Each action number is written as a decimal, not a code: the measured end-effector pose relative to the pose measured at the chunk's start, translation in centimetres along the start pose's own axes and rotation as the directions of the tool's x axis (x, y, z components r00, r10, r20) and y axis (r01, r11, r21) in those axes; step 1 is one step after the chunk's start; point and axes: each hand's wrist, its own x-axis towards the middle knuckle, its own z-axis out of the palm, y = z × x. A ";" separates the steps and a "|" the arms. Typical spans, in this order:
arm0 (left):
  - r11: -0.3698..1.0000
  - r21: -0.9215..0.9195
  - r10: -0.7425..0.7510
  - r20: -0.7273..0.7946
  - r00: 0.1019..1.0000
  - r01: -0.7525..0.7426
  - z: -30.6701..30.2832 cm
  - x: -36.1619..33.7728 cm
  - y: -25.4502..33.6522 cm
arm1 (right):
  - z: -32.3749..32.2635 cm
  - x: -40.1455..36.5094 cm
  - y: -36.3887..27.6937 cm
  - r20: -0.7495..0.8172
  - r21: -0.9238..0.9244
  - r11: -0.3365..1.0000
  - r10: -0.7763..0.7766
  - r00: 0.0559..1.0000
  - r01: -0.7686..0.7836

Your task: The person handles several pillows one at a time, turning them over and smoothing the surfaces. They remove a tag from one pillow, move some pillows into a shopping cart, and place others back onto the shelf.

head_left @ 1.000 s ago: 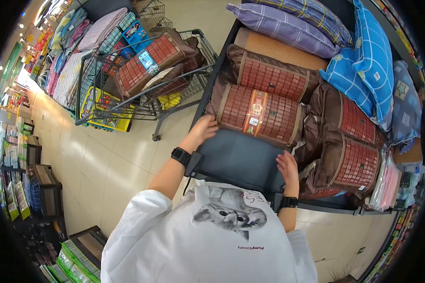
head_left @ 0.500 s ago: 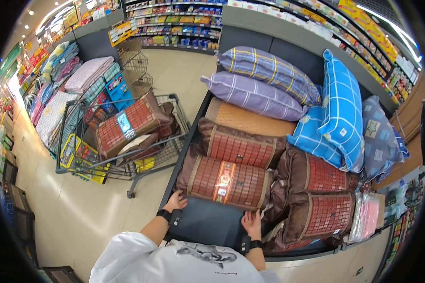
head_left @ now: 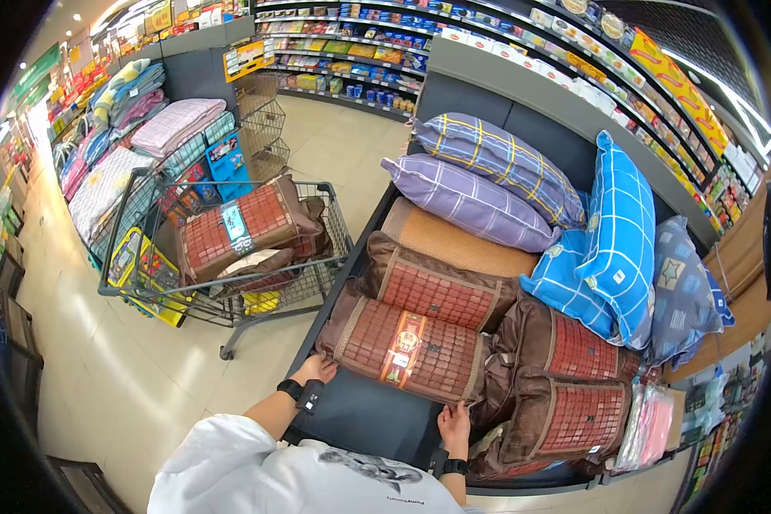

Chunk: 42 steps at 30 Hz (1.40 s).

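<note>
Far left, folded quilts (head_left: 178, 128) are lying in soft, rounded piles; a wire cart (head_left: 340, 230) is standing just beside the display's edge, blocking floor on that side and carrying a tiled pillow (head_left: 244, 224) with a blue label. Left hand (head_left: 319, 368) is touching the near left corner of the banded pillow (head_left: 445, 349) — glossy red-brown tiles, dark cloth border, paper band — which is lying at the front of the dark display platform (head_left: 373, 417). Right hand (head_left: 454, 424) is touching its near right edge, fingers bent; cannot tell whether either hand is pinching cloth. Behind, another tiled pillow (head_left: 441, 291), a woven tan mat (head_left: 458, 242) and puffy plaid cushions (head_left: 475, 201) are crowding back. Rightward, brown-bordered pillows (head_left: 578, 420) are hemming it in — blue checked cushions (head_left: 621, 248) beyond, clear-wrapped pink packets (head_left: 655, 424) alongside.
</note>
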 end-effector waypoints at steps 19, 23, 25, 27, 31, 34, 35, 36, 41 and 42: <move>0.867 0.289 0.252 0.449 0.857 -0.406 -1.0 -16.5 4.8 | 5.6 -11.1 -8.1 0.301 -0.634 0.424 -0.636 0.711 0.647; 0.797 0.400 0.250 0.465 0.849 -0.453 -0.7 -16.7 4.8 | 4.1 -11.8 -8.7 0.253 -0.833 0.318 -0.511 0.822 0.453; 0.744 0.494 0.240 0.430 0.870 -0.450 -1.0 -16.4 3.9 | 2.9 -11.7 -8.3 0.248 -0.914 0.176 -0.468 0.848 0.365; 0.749 0.542 0.226 0.330 0.916 -0.380 -1.3 -16.1 3.0 | 1.9 -11.1 -7.9 0.327 -0.939 -0.054 -0.438 0.837 0.338; 0.735 0.546 0.191 0.404 0.895 -0.403 -3.5 -14.8 3.9 | 1.8 -12.5 -8.5 0.379 -0.887 0.083 -0.433 0.818 0.454; 0.771 0.386 0.271 0.520 0.810 -0.506 -3.3 -17.0 4.0 | 3.1 -14.0 -9.4 0.380 -0.829 0.197 -0.487 0.786 0.523; 0.760 0.357 0.295 0.556 0.777 -0.543 -2.7 -18.1 4.4 | 4.3 -15.5 -9.7 0.347 -0.795 0.294 -0.496 0.796 0.530; 0.747 0.329 0.315 0.590 0.743 -0.578 -2.5 -18.7 4.9 | 5.6 -16.9 -9.8 0.342 -0.787 0.318 -0.489 0.802 0.529; 0.575 0.583 0.165 0.605 0.779 -0.575 -4.1 -16.9 5.5 | 3.0 -15.0 -9.3 0.358 -0.930 -0.058 -0.363 0.860 0.362; 0.524 0.637 0.168 0.574 0.801 -0.566 -4.8 -15.9 4.7 | 2.1 -14.2 -9.0 0.420 -0.897 -0.297 -0.349 0.837 0.327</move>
